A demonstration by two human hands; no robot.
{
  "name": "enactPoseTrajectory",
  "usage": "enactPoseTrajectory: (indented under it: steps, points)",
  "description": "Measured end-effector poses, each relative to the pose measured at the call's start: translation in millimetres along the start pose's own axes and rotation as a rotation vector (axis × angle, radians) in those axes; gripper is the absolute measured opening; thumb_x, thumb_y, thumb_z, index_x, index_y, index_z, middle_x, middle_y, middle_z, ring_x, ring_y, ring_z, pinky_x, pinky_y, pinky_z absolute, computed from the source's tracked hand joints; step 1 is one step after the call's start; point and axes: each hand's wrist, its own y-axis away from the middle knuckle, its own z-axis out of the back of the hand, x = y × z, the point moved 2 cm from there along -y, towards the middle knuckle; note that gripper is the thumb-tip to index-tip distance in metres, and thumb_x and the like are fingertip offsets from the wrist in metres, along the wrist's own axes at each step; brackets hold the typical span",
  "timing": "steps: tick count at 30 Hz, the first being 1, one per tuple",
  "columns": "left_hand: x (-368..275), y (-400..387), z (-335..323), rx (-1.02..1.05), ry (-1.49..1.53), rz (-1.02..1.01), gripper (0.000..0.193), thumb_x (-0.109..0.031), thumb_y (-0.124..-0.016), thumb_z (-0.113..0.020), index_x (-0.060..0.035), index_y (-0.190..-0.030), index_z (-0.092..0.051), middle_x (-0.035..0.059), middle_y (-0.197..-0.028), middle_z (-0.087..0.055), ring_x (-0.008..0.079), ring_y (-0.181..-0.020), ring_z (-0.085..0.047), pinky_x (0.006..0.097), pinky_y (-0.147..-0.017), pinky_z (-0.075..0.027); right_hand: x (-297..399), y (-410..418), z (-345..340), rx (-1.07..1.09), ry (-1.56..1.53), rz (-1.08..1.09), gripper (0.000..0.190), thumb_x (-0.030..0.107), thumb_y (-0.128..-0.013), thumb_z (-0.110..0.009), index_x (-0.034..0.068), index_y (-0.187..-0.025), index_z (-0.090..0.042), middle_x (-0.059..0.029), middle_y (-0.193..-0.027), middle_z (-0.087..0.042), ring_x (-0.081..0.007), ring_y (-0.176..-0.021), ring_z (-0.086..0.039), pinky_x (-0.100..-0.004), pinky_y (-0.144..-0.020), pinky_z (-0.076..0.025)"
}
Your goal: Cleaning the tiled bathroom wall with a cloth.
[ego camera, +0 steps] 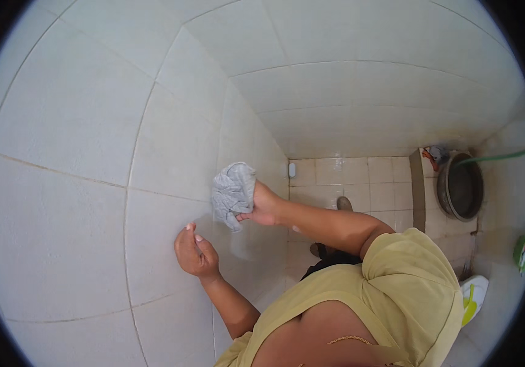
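Note:
A crumpled light grey cloth (232, 192) is bunched in my right hand (264, 206), whose fingers are partly hidden behind it. It is held up at the white tiled wall (170, 137); whether it presses on the tiles cannot be told. Lower and to the left, my left hand (196, 252) is raised before the same wall, loosely curled with a gap between thumb and fingers. Nothing is in it.
A second tiled wall (358, 87) meets this one at a corner. On the beige tiled floor (329, 172) lies a small white object (292, 170). Beyond a raised ledge (417, 192) stands a dark round basin (448, 188) with a green hose (496, 158) leading into it.

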Motion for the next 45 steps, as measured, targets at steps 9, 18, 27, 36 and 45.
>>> enactPoseTrajectory:
  steps: [9, 18, 27, 36, 45]
  points:
    - [96.0, 34.7, 38.8, -0.013, 0.148, 0.231, 0.021, 0.0, -0.087, -0.051, 0.0039, -0.105, -0.06, 0.0127, -0.091, -0.065, 0.0241, -0.081, -0.061, 0.0325, -0.073, -0.049, 20.7, 69.6, -26.7, -0.066, 0.116, 0.273, 0.044, 0.051, -0.092, -0.034, 0.019, -0.115, -0.053, 0.0006, -0.114, -0.057, -0.0193, -0.103, -0.055, -0.0406, -0.079, -0.046]
    - [134.9, -3.4, 77.6, 0.006, 0.631, 0.881, 0.029, -0.015, -0.094, -0.045, 0.0026, -0.113, -0.058, 0.0116, -0.093, -0.065, 0.0188, -0.085, -0.062, 0.0315, -0.081, -0.049, 41.9, 159.0, -117.1, -0.4, 0.149, 0.7, 0.044, 0.045, -0.092, -0.037, 0.014, -0.116, -0.055, -0.0044, -0.114, -0.058, -0.0216, -0.101, -0.056, -0.0386, -0.079, -0.046]
    - [98.0, -127.0, 55.2, 0.242, 0.855, 0.748, 0.028, -0.014, -0.093, -0.046, 0.0016, -0.112, -0.058, 0.0116, -0.093, -0.065, 0.0185, -0.084, -0.062, 0.0306, -0.079, -0.049, 74.7, 221.0, -200.6, -0.888, 0.273, 0.89, 0.043, 0.044, -0.092, -0.039, 0.012, -0.115, -0.055, -0.0037, -0.11, -0.06, -0.0201, -0.099, -0.058, -0.0377, -0.079, -0.047]
    - [145.1, -244.2, 33.8, 0.387, 0.984, 0.641, 0.028, -0.013, -0.093, -0.045, 0.0012, -0.113, -0.058, 0.0116, -0.092, -0.065, 0.0182, -0.083, -0.063, 0.0298, -0.078, -0.051, 64.6, 241.4, -301.4, -1.103, 0.163, 1.119, 0.052, 0.057, -0.088, -0.034, 0.018, -0.114, -0.057, -0.0032, -0.11, -0.062, -0.0205, -0.097, -0.06, -0.0384, -0.076, -0.045]
    - [181.4, -241.9, -46.1, 0.559, 1.178, 0.712, 0.029, -0.014, -0.094, -0.043, 0.0001, -0.115, -0.057, 0.0111, -0.093, -0.064, 0.018, -0.084, -0.062, 0.0297, -0.077, -0.05, 17.3, 223.8, -368.4, -1.373, -0.075, 1.295, 0.077, 0.069, -0.082, -0.04, 0.008, -0.128, -0.045, -0.0145, -0.13, -0.049, -0.0352, -0.116, -0.05, -0.0613, -0.089, -0.041]
